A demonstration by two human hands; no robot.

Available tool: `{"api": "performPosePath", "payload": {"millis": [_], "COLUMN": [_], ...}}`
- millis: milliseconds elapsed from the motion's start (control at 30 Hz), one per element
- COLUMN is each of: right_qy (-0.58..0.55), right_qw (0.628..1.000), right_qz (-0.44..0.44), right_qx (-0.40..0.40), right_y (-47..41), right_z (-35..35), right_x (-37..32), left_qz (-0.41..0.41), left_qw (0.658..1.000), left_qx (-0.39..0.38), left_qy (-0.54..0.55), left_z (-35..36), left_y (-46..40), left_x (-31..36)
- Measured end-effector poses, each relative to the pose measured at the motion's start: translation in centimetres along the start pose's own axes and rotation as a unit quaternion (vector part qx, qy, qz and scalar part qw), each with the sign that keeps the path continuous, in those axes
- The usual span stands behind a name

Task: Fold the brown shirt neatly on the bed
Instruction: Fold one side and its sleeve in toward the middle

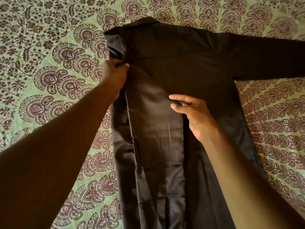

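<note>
The brown shirt lies back-up along the bed, collar at the far end. Its left side and left sleeve are folded inward over the back as a long panel running toward me. The right sleeve stretches out flat to the right edge of view. My left hand grips the folded cloth at the left shoulder, fingers curled round a bunch of fabric. My right hand hovers over the inner edge of the folded panel at mid-back, fingers loosely curled with thumb and forefinger close together; whether it pinches the cloth is unclear.
A green bedspread with a dark purple floral and paisley print covers the whole bed around the shirt. Nothing else lies on it in view.
</note>
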State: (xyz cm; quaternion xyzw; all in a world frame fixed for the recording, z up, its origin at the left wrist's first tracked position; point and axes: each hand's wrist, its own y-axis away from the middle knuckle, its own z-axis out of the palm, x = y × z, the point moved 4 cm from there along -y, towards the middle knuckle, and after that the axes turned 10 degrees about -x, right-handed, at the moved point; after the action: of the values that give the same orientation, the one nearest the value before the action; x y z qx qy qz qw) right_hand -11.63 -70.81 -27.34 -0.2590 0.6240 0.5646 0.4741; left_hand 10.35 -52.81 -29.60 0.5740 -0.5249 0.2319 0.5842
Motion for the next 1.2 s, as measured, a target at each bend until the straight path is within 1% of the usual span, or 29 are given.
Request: {"api": "performPosePath", "payload": {"millis": [67,133,200,233,300,400,500,533,633,700,733,800,867,900,967,1033,1067,1133,1200], "right_qy": [0.012,0.041,0.099,0.154,0.277,0.401,0.519,0.545,0.593,0.637,0.651,0.657,0.652,0.65,0.65,0.651,0.65,0.647,0.646], "right_qw": [0.999,0.995,0.986,0.977,0.946,0.895,0.82,0.798,0.753,0.72,0.712,0.713,0.719,0.721,0.72,0.719,0.718,0.72,0.72], "right_qz": [0.008,0.007,-0.006,-0.015,-0.04,-0.089,-0.139,-0.147,-0.162,-0.169,-0.168,-0.165,-0.161,-0.162,-0.166,-0.166,-0.166,-0.169,-0.17], "right_qx": [0.034,0.085,0.132,0.147,0.162,0.174,0.198,0.21,0.235,0.218,0.202,0.181,0.177,0.178,0.18,0.181,0.183,0.186,0.188], "right_y": [0.5,1.0,1.2,1.2,1.4,2.5,3.5,3.7,4.1,4.3,4.2,3.9,3.7,3.7,3.8,3.8,3.7,3.7,3.8], "right_z": [0.0,-0.1,-0.1,0.0,0.7,2.3,3.4,3.5,4.1,4.5,4.6,4.6,4.6,4.7,4.7,4.6,4.6,4.5,4.5], "right_x": [0.5,1.2,1.9,2.2,2.8,4.0,5.7,6.1,5.9,5.8,5.9,6.0,6.1,6.1,6.0,6.0,6.0,6.1,6.1], "left_qz": [0.021,0.044,0.067,0.069,0.052,0.015,0.022,0.025,0.029,0.023,0.021,0.014,-0.008,-0.014,-0.007,0.034,0.062,0.105,0.112], "left_qw": [0.999,0.995,0.99,0.988,0.987,0.991,0.99,0.991,0.996,0.997,0.997,0.996,0.997,0.999,0.996,0.978,0.967,0.955,0.951], "left_qx": [0.026,0.061,0.09,0.099,0.112,0.125,0.125,0.113,0.076,0.071,0.073,0.083,0.069,0.052,0.001,-0.037,-0.039,-0.021,0.005], "left_qy": [-0.033,-0.063,-0.088,-0.096,-0.103,-0.042,-0.067,-0.073,-0.047,-0.013,0.001,0.031,0.031,0.008,-0.084,-0.202,-0.245,-0.277,-0.289], "left_z": [0.0,-0.1,-0.2,-0.2,-0.2,0.1,0.4,0.6,0.9,0.6,0.4,0.0,-0.1,-0.1,0.2,0.7,0.8,0.8,0.5], "left_y": [0.1,-0.1,-0.2,-0.3,-0.9,-1.2,-0.9,-0.9,-1.2,-1.6,-1.6,-1.8,-2.1,-2.1,-2.3,-1.8,-1.1,1.4,4.9], "left_x": [0.3,0.6,1.5,2.0,2.7,3.4,4.3,4.5,4.9,5.0,5.1,5.1,4.7,4.4,4.2,4.7,5.1,5.6,4.7]}}
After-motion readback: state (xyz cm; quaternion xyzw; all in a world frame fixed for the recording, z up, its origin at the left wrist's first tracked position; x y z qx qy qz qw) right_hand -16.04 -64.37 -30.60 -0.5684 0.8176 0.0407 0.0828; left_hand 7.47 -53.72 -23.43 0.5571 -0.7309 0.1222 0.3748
